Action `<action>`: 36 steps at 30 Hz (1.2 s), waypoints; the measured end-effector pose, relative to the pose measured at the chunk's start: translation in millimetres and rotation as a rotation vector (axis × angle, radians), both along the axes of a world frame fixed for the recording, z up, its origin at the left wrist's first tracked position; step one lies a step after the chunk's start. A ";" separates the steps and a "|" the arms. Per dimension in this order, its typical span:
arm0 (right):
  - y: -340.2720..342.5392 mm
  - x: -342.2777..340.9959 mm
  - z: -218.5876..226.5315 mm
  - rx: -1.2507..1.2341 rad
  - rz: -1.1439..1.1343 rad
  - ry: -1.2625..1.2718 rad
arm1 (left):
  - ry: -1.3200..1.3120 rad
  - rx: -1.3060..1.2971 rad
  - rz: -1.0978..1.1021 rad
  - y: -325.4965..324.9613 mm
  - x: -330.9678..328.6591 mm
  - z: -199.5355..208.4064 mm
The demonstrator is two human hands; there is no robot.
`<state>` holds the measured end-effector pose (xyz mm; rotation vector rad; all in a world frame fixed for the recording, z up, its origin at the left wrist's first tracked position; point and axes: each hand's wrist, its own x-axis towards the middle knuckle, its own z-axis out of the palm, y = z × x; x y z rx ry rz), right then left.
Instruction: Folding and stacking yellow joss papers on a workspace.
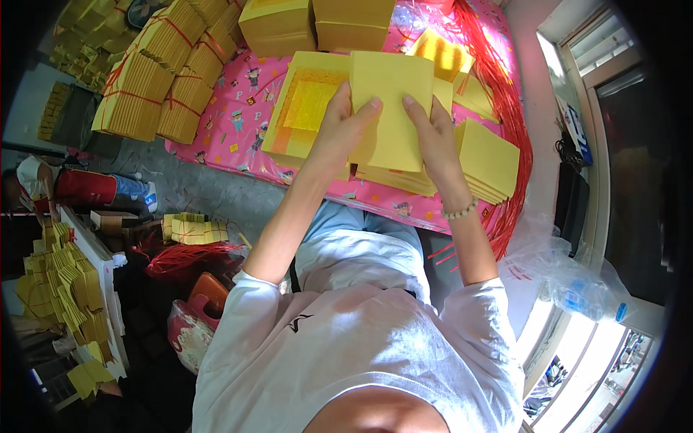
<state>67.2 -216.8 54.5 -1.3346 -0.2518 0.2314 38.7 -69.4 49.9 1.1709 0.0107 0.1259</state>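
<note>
Wearing a white short-sleeved shirt (361, 346), one person with both arms extended forward. Right wrist: one pale beaded bracelet (460, 210). Grip: left hand (343, 119) and right hand (433, 133) both grasping one yellow paper rectangle (393, 94), thumbs on its upper face, fingers at its long edges. Position: over the counter (229, 133), which has a pink printed cover; whether it touches the paper below, cannot tell.

Beside the left hand: one yellow stack bearing a glossy yellow-and-orange panel (307, 108). To the right of the right hand: one fanned yellow stack (487, 162). Along the counter's right side: long red cords (518, 159), loose, in a thick hank.

Farther back: two tall yellow stacks, left (278, 30) and right (354, 27), side by side. Back left: yellow bundles (137, 90), upright, tied with red cord.
</note>
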 end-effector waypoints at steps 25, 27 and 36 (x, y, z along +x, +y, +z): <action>-30.0 -39.4 -2.4 -0.093 -0.104 -0.224 | -0.113 0.027 0.030 -35.6 -33.7 4.9; -33.5 -32.3 2.5 -0.120 -0.092 -0.175 | -0.039 -0.015 -0.008 -30.0 -27.4 8.2; -35.3 -0.8 -13.8 -0.079 0.032 0.045 | 0.241 -0.060 -0.121 -18.3 3.0 -9.0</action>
